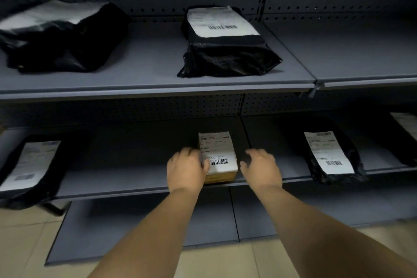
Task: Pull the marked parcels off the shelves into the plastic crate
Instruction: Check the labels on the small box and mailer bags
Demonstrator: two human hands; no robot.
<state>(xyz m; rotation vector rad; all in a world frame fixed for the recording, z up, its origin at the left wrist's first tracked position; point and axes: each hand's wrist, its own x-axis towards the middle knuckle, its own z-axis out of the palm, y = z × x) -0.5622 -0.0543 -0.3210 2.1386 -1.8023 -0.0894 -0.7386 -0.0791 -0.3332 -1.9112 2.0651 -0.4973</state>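
Observation:
A small cardboard box (220,153) with a white barcode label lies near the front edge of the middle shelf (135,185). My left hand (186,168) rests against the box's left side, its fingers touching the label edge. My right hand (260,168) hovers just right of the box with its fingers spread, a small gap between them and the box. No crate is in view.
Black plastic mailers with white labels lie on the middle shelf at left (29,169) and right (331,156). Two more black mailers sit on the upper shelf, left (61,38) and centre (225,45). A bare bottom shelf (144,228) and tiled floor lie below.

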